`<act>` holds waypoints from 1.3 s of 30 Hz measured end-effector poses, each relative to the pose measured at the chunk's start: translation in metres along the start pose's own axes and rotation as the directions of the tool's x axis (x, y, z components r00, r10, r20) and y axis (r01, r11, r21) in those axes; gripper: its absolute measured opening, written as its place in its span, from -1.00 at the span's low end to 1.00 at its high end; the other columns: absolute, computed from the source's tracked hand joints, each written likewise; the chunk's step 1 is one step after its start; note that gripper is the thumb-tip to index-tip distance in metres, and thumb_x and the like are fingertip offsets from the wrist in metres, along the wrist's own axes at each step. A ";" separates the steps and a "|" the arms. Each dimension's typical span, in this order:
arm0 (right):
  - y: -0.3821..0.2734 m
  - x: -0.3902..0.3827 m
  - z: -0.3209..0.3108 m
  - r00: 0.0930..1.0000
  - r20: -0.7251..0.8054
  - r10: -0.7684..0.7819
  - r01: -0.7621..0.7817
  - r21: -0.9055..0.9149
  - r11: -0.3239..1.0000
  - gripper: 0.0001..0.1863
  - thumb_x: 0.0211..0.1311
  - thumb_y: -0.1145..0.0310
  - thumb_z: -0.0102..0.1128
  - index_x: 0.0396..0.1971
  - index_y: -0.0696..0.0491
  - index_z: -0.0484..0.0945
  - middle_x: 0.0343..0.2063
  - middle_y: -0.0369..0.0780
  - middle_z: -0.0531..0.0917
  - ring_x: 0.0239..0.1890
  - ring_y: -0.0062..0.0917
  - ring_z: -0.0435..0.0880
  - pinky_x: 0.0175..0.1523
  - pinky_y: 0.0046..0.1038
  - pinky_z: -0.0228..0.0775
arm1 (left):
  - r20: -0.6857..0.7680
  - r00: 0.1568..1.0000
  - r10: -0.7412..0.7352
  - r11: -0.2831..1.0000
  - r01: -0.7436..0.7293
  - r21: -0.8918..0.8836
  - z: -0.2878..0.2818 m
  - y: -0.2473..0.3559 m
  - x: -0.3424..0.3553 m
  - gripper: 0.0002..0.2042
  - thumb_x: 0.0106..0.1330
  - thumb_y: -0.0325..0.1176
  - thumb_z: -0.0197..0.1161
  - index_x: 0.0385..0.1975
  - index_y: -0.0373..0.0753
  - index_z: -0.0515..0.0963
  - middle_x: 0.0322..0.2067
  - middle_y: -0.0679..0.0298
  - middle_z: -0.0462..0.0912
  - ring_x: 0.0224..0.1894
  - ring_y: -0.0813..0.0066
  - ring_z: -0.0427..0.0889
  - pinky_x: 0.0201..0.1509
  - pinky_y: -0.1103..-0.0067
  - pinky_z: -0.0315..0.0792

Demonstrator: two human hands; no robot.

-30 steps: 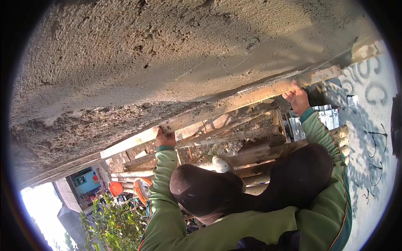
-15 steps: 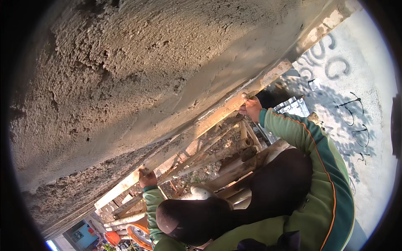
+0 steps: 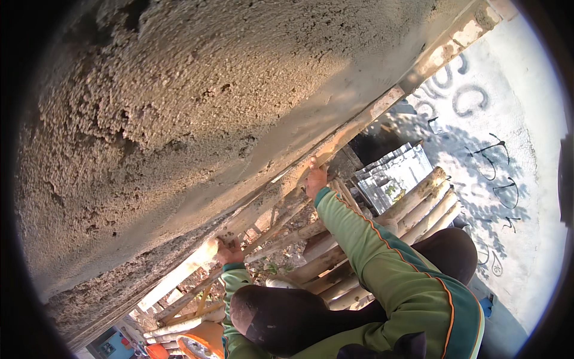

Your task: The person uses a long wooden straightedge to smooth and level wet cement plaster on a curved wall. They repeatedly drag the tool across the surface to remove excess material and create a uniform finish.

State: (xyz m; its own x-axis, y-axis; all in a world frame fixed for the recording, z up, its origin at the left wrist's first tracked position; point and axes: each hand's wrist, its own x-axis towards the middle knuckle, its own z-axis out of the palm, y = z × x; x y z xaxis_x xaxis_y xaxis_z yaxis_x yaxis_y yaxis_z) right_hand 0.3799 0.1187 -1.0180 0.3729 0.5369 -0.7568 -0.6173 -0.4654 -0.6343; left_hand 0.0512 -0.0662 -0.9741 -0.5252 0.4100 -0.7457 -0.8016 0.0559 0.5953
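Observation:
A long, pale wooden board point(image 3: 257, 209) lies slantwise along the edge of a rough cement-plastered wall point(image 3: 149, 125). My left hand point(image 3: 229, 251) is closed on the board's lower edge toward its near left end. Further up the slope, my right hand point(image 3: 315, 180) grips the same edge, thumb on the board's face and the other fingers partly hidden. Beside the board runs a smoother grey band of plaster point(image 3: 323, 113). Another plaster-smeared strip point(image 3: 457, 39) continues past the board's upper right end.
Several bamboo poles point(image 3: 424, 200) form a platform below, where my dark-trousered knees point(image 3: 275, 317) are bent. A shiny corrugated metal sheet point(image 3: 394, 176) lies right of my right hand. A pale wall with painted marks point(image 3: 496, 155) stands at right. An orange round object point(image 3: 200, 344) is low at left.
My right hand has moved down the board toward my left hand. The left hand sits slightly further right in the picture. More of the metal sheet and the poles shows at right.

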 end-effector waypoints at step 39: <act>-0.064 -0.012 -0.007 0.862 0.273 -0.426 0.401 0.145 0.904 -0.56 0.09 0.18 0.37 -0.29 0.21 0.38 -0.45 -0.23 0.50 -0.49 -0.51 0.48 -0.53 -0.34 0.54 | 0.089 0.996 -0.027 0.998 0.032 -0.056 0.011 0.020 0.010 -0.73 0.35 -0.16 0.10 -0.10 -0.17 0.51 -0.14 0.24 0.61 -0.10 0.37 0.57 -0.11 0.50 0.55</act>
State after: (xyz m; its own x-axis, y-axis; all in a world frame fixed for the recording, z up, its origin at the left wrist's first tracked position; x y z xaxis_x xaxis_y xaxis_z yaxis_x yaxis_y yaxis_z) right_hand 0.4200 0.1368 -0.9696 0.3960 0.8533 -0.3391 -0.5093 -0.1032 -0.8544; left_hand 0.0328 -0.0511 -0.9668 -0.4760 0.4876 -0.7319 -0.8328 0.0176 0.5534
